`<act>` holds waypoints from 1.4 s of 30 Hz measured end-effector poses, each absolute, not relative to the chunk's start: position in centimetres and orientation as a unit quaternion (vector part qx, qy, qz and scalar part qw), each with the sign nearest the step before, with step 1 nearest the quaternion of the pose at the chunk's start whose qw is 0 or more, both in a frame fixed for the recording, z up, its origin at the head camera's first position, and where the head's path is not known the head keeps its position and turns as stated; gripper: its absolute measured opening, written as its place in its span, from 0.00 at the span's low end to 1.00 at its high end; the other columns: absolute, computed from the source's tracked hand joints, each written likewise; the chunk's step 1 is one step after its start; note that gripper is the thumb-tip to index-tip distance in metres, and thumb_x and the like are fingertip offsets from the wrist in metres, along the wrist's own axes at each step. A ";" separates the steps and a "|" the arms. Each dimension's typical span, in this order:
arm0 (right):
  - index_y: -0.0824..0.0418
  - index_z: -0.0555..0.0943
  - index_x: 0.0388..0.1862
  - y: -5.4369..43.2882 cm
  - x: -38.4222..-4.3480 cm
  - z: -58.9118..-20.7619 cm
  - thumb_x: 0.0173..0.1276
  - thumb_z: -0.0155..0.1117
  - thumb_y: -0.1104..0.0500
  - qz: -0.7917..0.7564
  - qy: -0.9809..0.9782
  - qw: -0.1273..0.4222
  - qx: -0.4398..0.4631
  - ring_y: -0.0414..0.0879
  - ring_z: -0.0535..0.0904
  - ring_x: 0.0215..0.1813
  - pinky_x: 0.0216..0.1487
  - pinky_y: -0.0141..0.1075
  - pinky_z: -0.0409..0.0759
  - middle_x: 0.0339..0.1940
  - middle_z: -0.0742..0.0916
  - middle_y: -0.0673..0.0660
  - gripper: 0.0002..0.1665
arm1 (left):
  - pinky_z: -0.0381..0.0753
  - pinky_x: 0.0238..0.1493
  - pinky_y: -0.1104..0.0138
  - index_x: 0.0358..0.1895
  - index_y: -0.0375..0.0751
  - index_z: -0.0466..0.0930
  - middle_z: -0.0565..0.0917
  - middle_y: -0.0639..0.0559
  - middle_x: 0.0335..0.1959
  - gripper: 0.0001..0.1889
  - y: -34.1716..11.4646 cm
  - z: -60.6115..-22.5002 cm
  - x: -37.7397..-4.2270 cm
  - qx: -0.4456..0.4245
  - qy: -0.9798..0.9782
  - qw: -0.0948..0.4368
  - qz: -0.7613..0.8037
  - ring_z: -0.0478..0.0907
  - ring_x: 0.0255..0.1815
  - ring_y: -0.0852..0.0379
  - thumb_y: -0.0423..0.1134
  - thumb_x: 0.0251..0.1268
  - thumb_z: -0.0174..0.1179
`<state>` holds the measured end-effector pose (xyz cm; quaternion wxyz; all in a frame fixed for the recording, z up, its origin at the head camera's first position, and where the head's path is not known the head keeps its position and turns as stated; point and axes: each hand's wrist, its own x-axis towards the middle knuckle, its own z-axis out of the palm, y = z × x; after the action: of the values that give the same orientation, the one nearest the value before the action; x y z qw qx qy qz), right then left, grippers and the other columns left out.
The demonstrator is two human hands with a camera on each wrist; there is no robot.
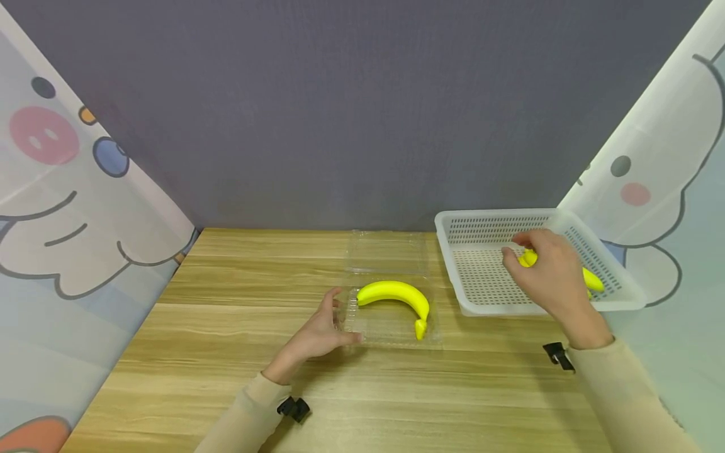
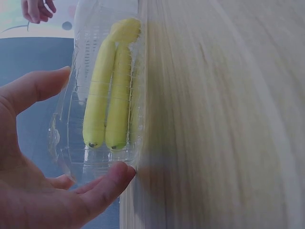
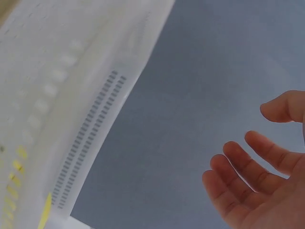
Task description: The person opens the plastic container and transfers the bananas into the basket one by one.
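Note:
A clear plastic clamshell box [image 1: 391, 327] lies on the table with its lid [image 1: 386, 251] folded back. A bright yellow banana [image 1: 399, 290] curves inside it; through the wall, the left wrist view shows yellow banana lengths [image 2: 99, 95] side by side. My left hand [image 1: 320, 332] holds the box's left end, thumb at the near corner and fingers along the side. Over the white basket [image 1: 470, 309] hovers my right hand [image 1: 546, 277], fingers loosely bent and apart from the thumb, with nothing between them. Beneath it, more yellow bananas [image 1: 591, 280] in the basket are partly hidden.
The basket has slotted walls and stands at the right, close to the printed side panel [image 1: 640, 207]. A grey wall [image 1: 362, 113] closes off the back of the wooden table [image 1: 226, 302]. Another printed panel [image 1: 85, 189] stands on the left.

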<state>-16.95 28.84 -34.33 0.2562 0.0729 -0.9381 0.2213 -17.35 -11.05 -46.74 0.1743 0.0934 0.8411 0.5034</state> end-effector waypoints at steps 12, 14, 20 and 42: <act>0.69 0.83 0.46 26.5 -16.4 -34.0 0.66 0.65 0.57 0.265 -0.922 0.270 0.082 0.62 0.77 0.47 0.48 0.54 0.70 0.44 0.85 0.66 0.17 | 0.72 0.61 0.41 0.81 0.42 0.42 0.61 0.34 0.72 0.62 -11.1 -46.7 -17.3 0.091 0.838 0.175 0.509 0.68 0.67 0.36 0.44 0.51 0.80; 0.68 0.84 0.46 26.1 -16.4 -34.0 0.65 0.66 0.57 0.271 -0.916 0.280 0.089 0.61 0.77 0.47 0.48 0.53 0.70 0.44 0.86 0.66 0.16 | 0.72 0.62 0.41 0.81 0.42 0.42 0.61 0.33 0.73 0.62 -11.1 -46.8 -17.3 0.089 0.837 0.175 0.511 0.68 0.67 0.35 0.44 0.50 0.80; 0.66 0.84 0.46 24.7 -16.2 -33.8 0.64 0.68 0.58 0.287 -0.908 0.289 0.102 0.59 0.77 0.49 0.49 0.52 0.70 0.45 0.86 0.64 0.16 | 0.73 0.61 0.42 0.81 0.43 0.41 0.61 0.34 0.73 0.62 -11.1 -47.0 -17.4 0.091 0.838 0.176 0.509 0.68 0.67 0.35 0.45 0.51 0.80; 0.70 0.84 0.42 21.9 -16.7 -33.3 0.60 0.69 0.63 0.290 -0.864 0.357 0.202 0.59 0.80 0.46 0.50 0.47 0.75 0.40 0.87 0.64 0.13 | 0.73 0.62 0.42 0.81 0.43 0.42 0.61 0.33 0.72 0.62 -11.0 -46.9 -17.4 0.094 0.838 0.175 0.509 0.68 0.67 0.35 0.45 0.50 0.80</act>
<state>-16.71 21.88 -33.34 0.3574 0.2021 -0.8643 0.2904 -17.42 -10.99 -46.93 0.1751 0.0939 0.8378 0.5085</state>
